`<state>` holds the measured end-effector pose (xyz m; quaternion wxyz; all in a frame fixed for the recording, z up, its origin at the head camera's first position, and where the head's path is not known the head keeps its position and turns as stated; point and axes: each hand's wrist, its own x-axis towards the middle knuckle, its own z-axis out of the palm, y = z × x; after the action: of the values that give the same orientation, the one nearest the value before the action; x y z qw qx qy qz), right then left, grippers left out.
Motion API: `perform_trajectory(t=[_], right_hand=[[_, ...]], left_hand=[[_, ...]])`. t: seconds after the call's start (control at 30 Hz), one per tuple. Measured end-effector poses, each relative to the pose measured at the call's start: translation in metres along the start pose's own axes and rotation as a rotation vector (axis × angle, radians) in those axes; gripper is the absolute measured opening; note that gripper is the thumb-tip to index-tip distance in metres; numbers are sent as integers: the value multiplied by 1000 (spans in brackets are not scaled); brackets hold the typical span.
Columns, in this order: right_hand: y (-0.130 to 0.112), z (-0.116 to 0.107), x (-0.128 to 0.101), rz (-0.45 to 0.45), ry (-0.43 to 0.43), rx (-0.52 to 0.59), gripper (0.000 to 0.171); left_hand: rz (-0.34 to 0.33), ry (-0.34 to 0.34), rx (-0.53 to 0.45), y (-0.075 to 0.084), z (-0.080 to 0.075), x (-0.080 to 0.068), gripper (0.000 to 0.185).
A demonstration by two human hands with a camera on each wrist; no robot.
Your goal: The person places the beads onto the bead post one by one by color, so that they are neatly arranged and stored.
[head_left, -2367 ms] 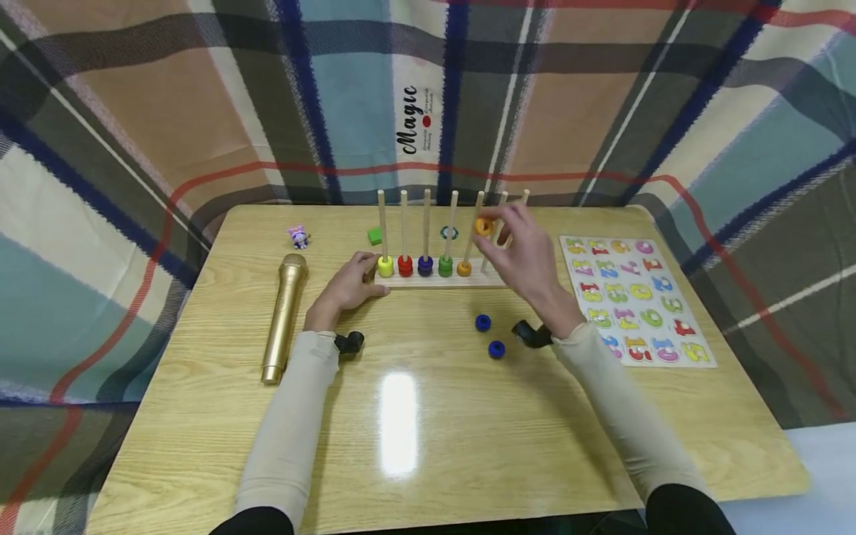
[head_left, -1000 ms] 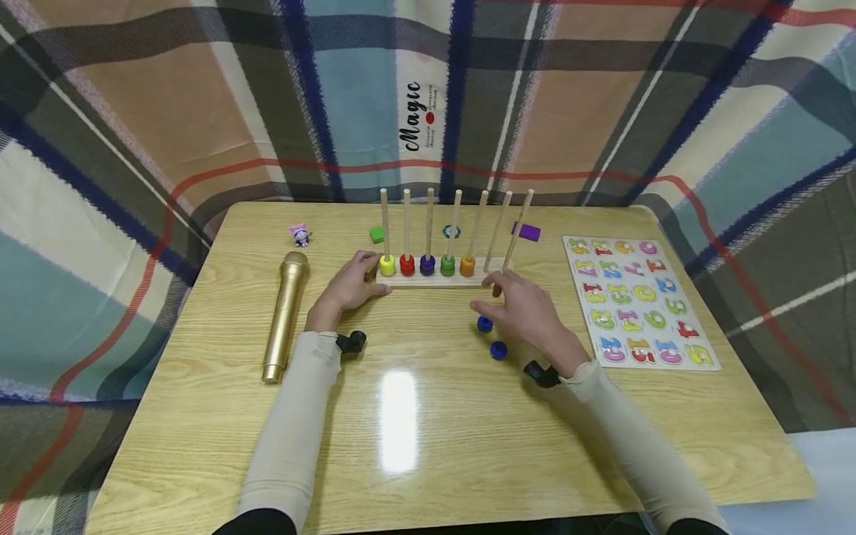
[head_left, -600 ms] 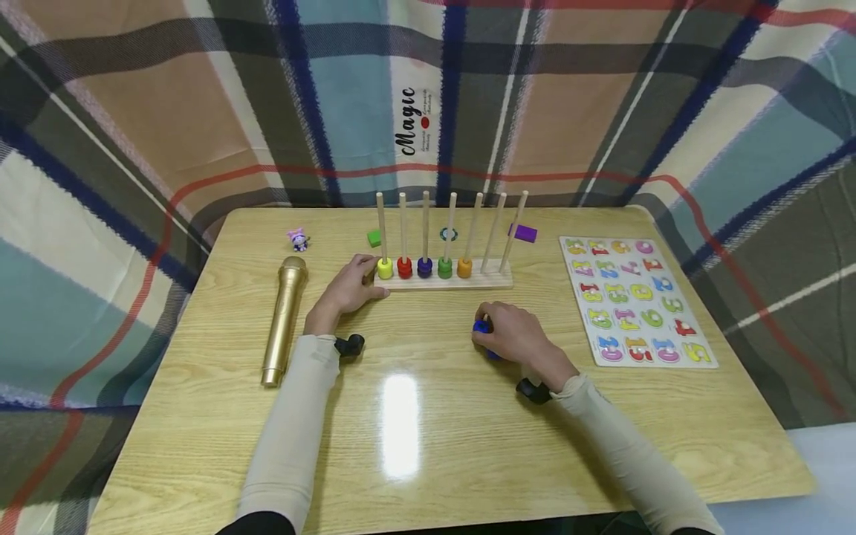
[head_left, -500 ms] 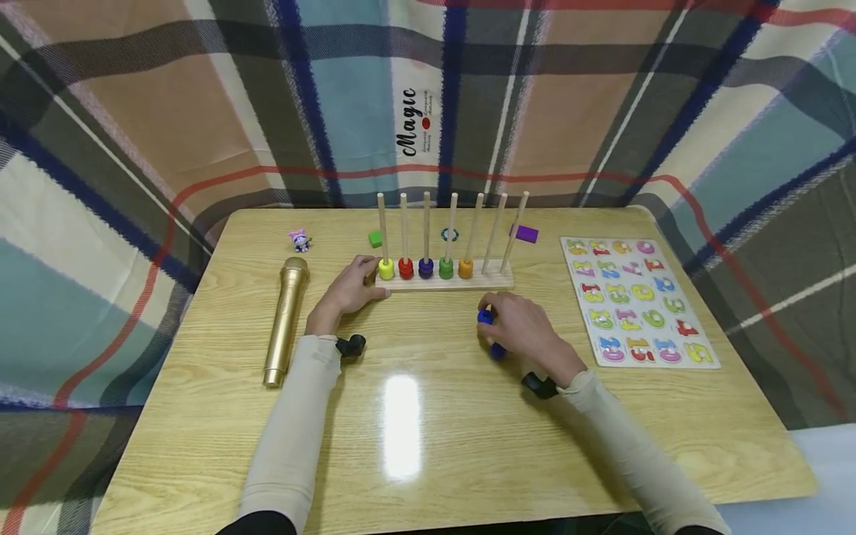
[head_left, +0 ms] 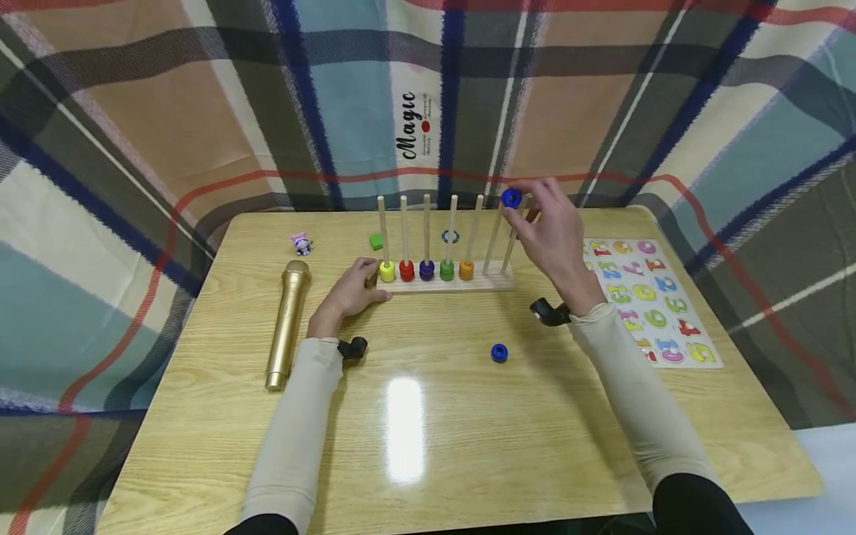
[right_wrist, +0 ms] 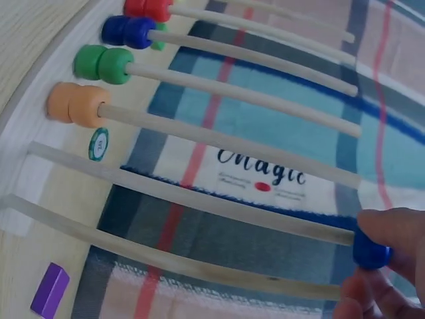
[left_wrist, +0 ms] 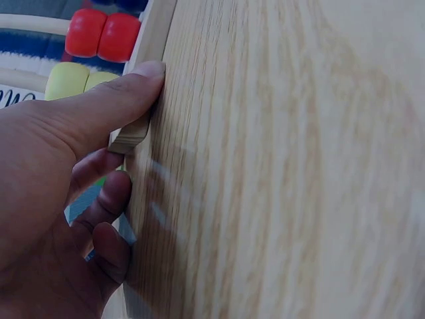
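A wooden peg rack [head_left: 491, 283] stands on the table with paired yellow, red, dark blue, green and orange beads [right_wrist: 78, 104] at the feet of its pegs. Its two rightmost pegs carry no beads at their feet. My left hand [head_left: 351, 290] holds the rack's left end, thumb along the front edge of the base [left_wrist: 143, 86] and fingers behind it. Up at the peg tips, my right hand [head_left: 553, 230] pinches a blue bead [head_left: 511, 198] between thumb and fingers. In the right wrist view that bead [right_wrist: 370, 249] is right at the tip of the second-to-last peg. Another blue bead [head_left: 498, 353] lies on the table.
To the left are a gold cylindrical microphone-like object [head_left: 287, 325] and a small figurine [head_left: 302, 244]. Behind the rack lie a green block [head_left: 376, 241], a round chip [head_left: 450, 236] and a purple block [right_wrist: 50, 290]. A number board [head_left: 658, 305] lies at the right, partly behind my right arm.
My right hand let go of an orange bead by the rack's orange peg, came down to the two blue beads, took one and raised it to the peg tips. My left hand stayed put.
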<state>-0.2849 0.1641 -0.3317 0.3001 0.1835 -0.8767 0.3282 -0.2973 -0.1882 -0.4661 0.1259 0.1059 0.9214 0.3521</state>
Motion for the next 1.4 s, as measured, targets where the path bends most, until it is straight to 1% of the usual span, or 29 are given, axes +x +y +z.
perform_trajectory(t=[0.23, 0.4, 0.5, 0.6, 0.67, 0.77, 0.8, 0.83, 0.87, 0.9, 0.97, 1.03, 1.07, 1.1, 1.13, 1.2, 1.27, 1.33, 1.4], right_hand=[[3, 7, 6, 35, -43, -54, 36], [5, 10, 6, 48, -118, -121, 40], [5, 12, 6, 49, -141, -132, 43], [5, 12, 4, 55, -135, -113, 48], [3, 11, 1, 60, -110, -92, 53], [3, 8, -13, 46, -65, -76, 54], [2, 7, -20, 41, -73, -85, 53], [2, 6, -29, 36, -97, -103, 52], [2, 5, -40, 31, -145, -122, 50], [2, 4, -51, 37, -219, -149, 49], [3, 2, -76, 70, -422, -195, 51], [5, 2, -101, 107, -635, -236, 57], [7, 2, -113, 116, -722, -250, 58], [8, 3, -124, 125, -789, -260, 59], [11, 4, -134, 122, -830, -257, 57], [14, 7, -150, 88, -847, -256, 48], [15, 9, -160, 44, -815, -242, 37], [15, 12, -163, 12, -773, -225, 31], [14, 13, -161, 21, -744, -183, 30]], left_hand=[[17, -1, 9, 1, 1, -1, 83], [4, 4, 5, 1, 1, 0, 82], [7, 5, -4, 1, 0, 0, 82], [12, 8, -9, 0, 0, 0, 82], [11, 13, -14, -1, 0, 1, 82], [14, 12, -11, -2, 0, 0, 82], [18, 10, -4, -2, 0, 0, 82], [18, 8, -3, -2, 0, 0, 82], [17, 5, 1, -1, 0, 0, 82], [16, 3, 4, -1, -1, 0, 82], [20, -2, 10, 0, 0, 0, 82], [20, -6, 14, 1, -1, 0, 82], [22, -8, 17, 1, -1, 0, 82], [22, -12, 17, 1, -2, 0, 82], [21, -15, 18, 1, -2, 0, 82], [14, -15, 16, 1, -2, 0, 82], [11, -7, 8, 0, -2, 0, 82], [9, 1, -6, -1, -1, 1, 82], [7, 4, -15, -2, 1, 1, 83]])
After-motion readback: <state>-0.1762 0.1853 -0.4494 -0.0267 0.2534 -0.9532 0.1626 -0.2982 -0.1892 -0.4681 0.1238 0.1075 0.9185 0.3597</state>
